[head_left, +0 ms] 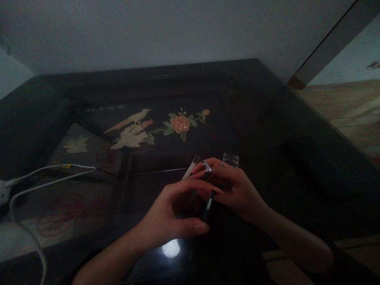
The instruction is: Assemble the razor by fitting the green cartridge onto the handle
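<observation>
1. Head view, dim light: both hands meet over the middle of a dark glossy desk (297, 130) that stands against a pale wall.
2. Left hand (175, 209) is curled, its fingers arched over and its thumb stretched out below, closing on a slim dark pen-like tool (208, 204) with a pale strip along its side.
3. Right hand (234, 186) is also curled, its fingertips pinching the upper, metallic end of the same tool; a ring shows on one finger.
4. The tool stands nearly upright between the two hands, just above the desk surface.
5. A flat pale strip (191, 168), like a nail file, juts out from behind the fingers, tilted up and to the right; which hand holds it cannot be told.
6. A small clear plastic case (230, 159) lies on the desk just beyond the right hand.
7. An inlaid bird-and-flower design (154, 126) decorates the desk farther back.
8. A white cable (44, 178) trails along the left edge, well apart from the hands.
</observation>
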Demonstrator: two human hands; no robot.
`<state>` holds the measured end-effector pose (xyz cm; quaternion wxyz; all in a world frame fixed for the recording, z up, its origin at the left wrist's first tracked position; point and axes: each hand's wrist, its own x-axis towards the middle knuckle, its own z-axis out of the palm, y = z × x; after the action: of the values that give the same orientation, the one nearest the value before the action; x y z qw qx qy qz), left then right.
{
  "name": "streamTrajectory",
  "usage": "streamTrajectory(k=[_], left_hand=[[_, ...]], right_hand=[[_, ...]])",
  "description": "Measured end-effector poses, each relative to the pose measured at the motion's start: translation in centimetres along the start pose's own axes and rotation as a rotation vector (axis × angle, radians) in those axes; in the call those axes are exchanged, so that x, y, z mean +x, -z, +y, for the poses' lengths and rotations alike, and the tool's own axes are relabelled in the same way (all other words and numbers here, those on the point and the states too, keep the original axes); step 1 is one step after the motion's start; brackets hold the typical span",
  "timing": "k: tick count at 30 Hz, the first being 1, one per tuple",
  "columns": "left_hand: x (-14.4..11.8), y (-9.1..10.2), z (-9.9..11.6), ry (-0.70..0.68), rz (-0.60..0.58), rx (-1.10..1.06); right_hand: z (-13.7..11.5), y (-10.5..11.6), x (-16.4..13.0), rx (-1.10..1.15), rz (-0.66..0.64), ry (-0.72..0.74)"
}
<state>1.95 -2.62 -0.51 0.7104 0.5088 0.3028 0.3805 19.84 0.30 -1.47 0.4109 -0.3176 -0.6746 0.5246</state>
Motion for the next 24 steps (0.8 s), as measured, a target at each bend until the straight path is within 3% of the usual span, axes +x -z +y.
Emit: streamTrajectory(k=[3,7,10,15,24], left_hand=[[-0.1,0.2,-0.1,-0.081,0.057,0.065],[0.1,0.8,0.1,-0.255,0.268,0.193],[0.1,1.2,0.2,-0.371,0.366,0.337],[-0.5,1.4,0.0,-0.459,0.358,0.508],[-0.8,1.3,0.1,-0.481,0.342,0.562]], right_hand=[[-0.3,0.2,0.1,-0.016,0.057,0.011],[-1.3,0.8,-0.1,-0.061,0.205,0.056],[-1.7,1.0,-0.5,-0.236,0.201,0.155],[-1.4,0.5,-0.9,-0.399,0.045,0.301],[-0.9,0.3,-0.8,-0.405,-0.029,0.324]])
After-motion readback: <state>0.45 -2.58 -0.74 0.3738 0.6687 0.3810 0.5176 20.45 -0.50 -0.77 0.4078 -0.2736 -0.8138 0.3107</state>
